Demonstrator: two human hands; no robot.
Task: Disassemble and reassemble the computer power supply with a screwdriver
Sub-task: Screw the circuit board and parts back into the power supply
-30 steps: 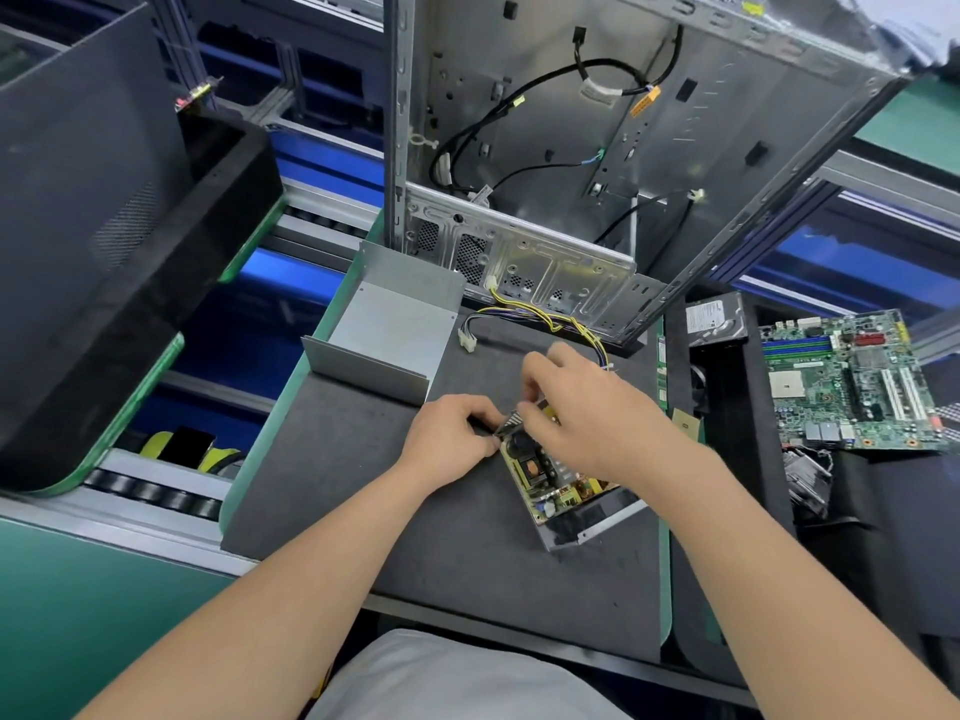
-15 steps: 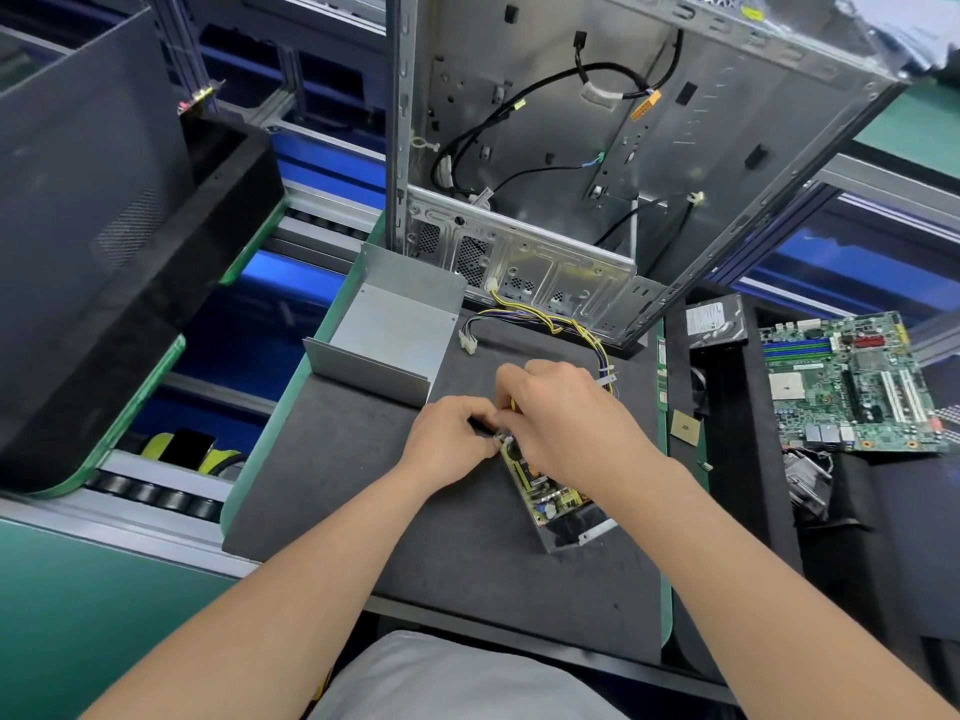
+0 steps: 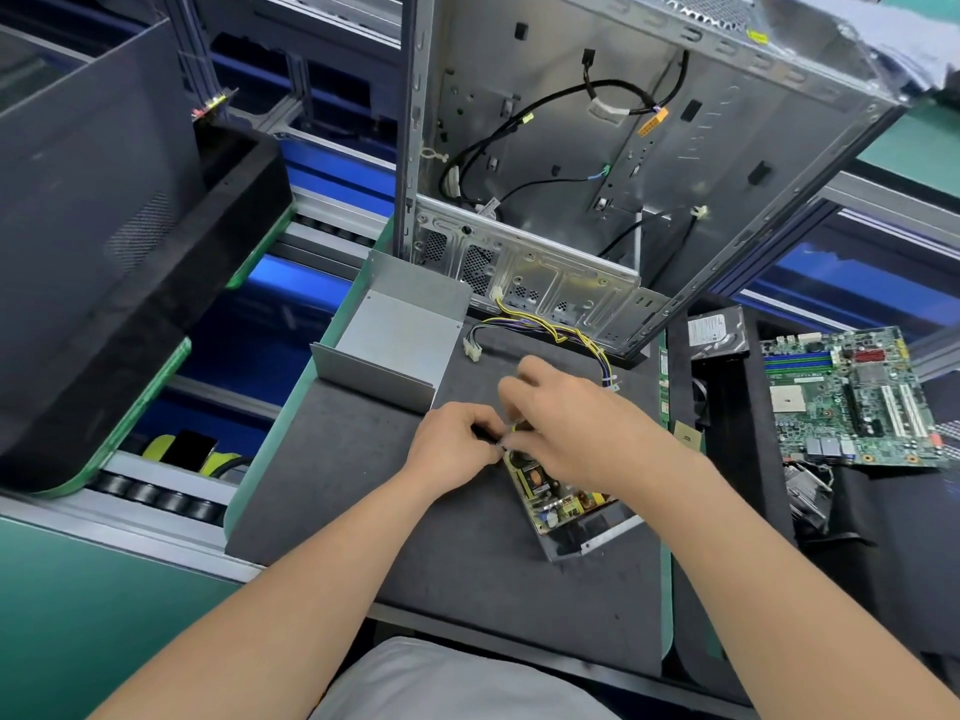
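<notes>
Left hand (image 3: 457, 441): held over the middle of the dark grey foam mat (image 3: 337, 485), fingers curled and tips drawn together. A small dark object (image 3: 482, 433) is pinched between thumb and fingertips at the near-left corner of the opened power supply (image 3: 563, 498), a green-and-yellow circuit board seated in a shallow silver sheet-metal tray. What the object is cannot be told.
Right hand (image 3: 582, 428): laid over the far end of the power supply, fingers bent downward, close to the left fingertips. Whatever may be gripped beneath them is hidden, so its hold cannot be told.
Power supply: set at a slant on the mat, right of centre. Its far half is covered by the right hand.
Cover: a grey folded sheet-metal cover (image 3: 400, 335) is set open side up at the mat's far-left corner, well apart from the tray.
Wires: a bundle of yellow, purple and black wires (image 3: 550, 332) is looped across the far part of the mat and ends in a white plastic connector (image 3: 471, 350) just beside the cover.
Case: a bare silver computer case (image 3: 701, 163) is stood open behind the mat, with black cables strung inside.
Right side: a green motherboard (image 3: 852, 402) is laid flat, with a silver hard drive (image 3: 719, 330) near its far-left corner.
Left side: a large black tray (image 3: 104, 262) with a green rim is placed over the roller track.
</notes>
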